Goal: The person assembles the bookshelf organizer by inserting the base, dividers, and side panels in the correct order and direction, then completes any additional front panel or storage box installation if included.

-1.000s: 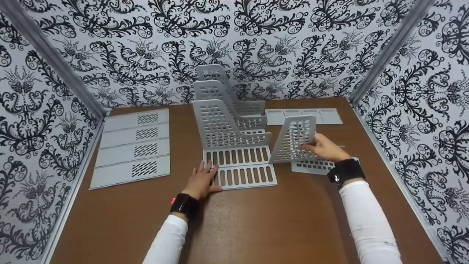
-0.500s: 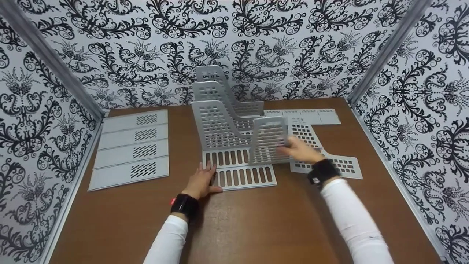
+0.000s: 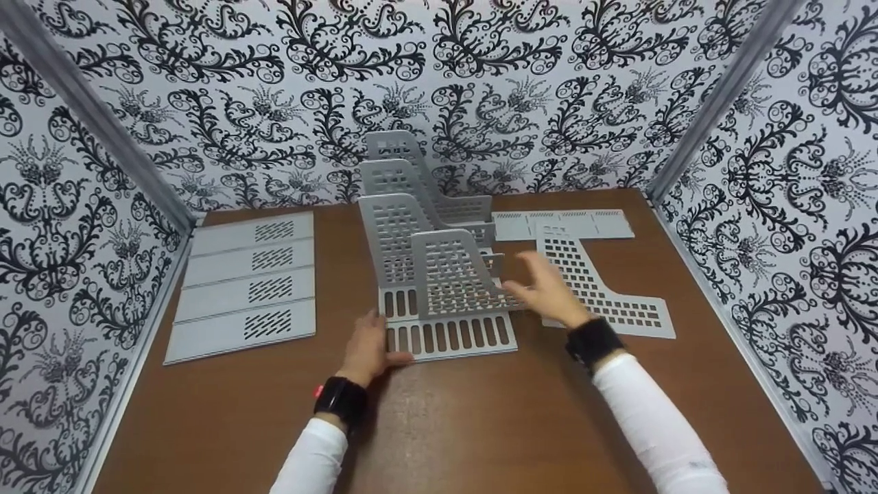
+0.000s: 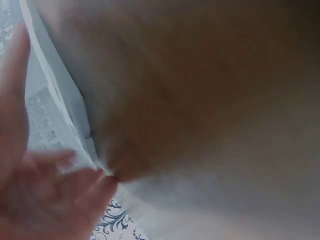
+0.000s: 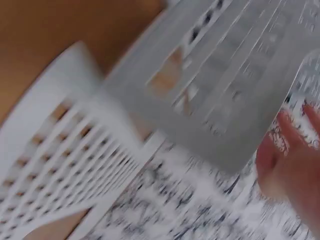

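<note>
Near the front of the slotted grey base (image 3: 453, 355) stands a perforated L-shaped side panel (image 3: 449, 274), upright with its tall end to the left. My right hand (image 3: 549, 295) is just beyond the panel's low right end, thumb and fingers spread. In the right wrist view this hand (image 5: 292, 167) is apart from the grey panel (image 5: 200, 130) beside it. My left hand (image 3: 363, 350) rests at the base's front left corner, its thumb along the front edge. The left wrist view shows its fingers (image 4: 97, 192) extended by the base's edge. Behind stand several matching panels (image 3: 394, 267).
One more perforated L-shaped panel (image 3: 617, 309) lies flat on the brown table (image 3: 480, 425) at the right. A narrow pale panel (image 3: 569, 226) lies at the back right. To the left is a large pale sectioned panel (image 3: 219, 302) with slanted slots. Patterned walls enclose the table.
My right hand carried the perforated panel left from above the flat one onto the base, turned it broadside, and its fingers have spread away from it. My left hand stayed at the base's corner.
</note>
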`<action>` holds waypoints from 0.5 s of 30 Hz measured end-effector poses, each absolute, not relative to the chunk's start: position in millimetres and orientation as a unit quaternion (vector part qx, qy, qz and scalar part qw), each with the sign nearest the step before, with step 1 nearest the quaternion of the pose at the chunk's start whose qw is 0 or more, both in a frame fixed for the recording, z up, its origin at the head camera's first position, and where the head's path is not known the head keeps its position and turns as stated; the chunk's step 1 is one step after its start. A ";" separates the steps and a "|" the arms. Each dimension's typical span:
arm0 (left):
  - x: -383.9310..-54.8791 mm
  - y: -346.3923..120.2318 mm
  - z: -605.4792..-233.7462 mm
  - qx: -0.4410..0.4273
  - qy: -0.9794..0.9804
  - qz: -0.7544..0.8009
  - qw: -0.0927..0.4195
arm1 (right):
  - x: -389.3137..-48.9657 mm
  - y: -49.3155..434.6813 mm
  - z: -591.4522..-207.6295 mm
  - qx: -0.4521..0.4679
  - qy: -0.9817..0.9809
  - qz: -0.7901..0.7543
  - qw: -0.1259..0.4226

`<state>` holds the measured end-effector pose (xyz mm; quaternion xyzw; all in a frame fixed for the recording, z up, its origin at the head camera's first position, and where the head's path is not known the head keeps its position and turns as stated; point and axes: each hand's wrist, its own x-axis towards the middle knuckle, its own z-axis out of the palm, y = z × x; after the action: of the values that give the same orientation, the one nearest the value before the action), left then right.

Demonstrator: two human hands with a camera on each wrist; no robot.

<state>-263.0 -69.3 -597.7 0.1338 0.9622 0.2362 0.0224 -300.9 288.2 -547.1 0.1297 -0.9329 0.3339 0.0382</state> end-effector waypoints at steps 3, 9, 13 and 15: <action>-263.9 -68.9 -593.8 0.083 0.966 0.244 0.000 | -287.5 307.1 -548.8 0.022 -0.940 0.340 0.016; -271.5 -65.5 -591.1 0.003 0.963 0.266 0.052 | -268.7 294.7 -561.7 -0.053 -0.930 0.355 -0.078; -273.4 -62.3 -593.0 -0.018 0.964 0.259 0.056 | -264.9 270.3 -570.9 -0.053 -0.926 0.370 -0.048; -272.9 -60.9 -593.6 -0.016 0.962 0.266 0.053 | -264.1 257.7 -575.9 -0.032 -0.925 0.377 -0.048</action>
<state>-272.9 -60.9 -593.6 -0.0155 0.9624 0.2660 0.0529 -264.1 257.7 -575.9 -0.0319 -0.9246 0.3766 -0.0479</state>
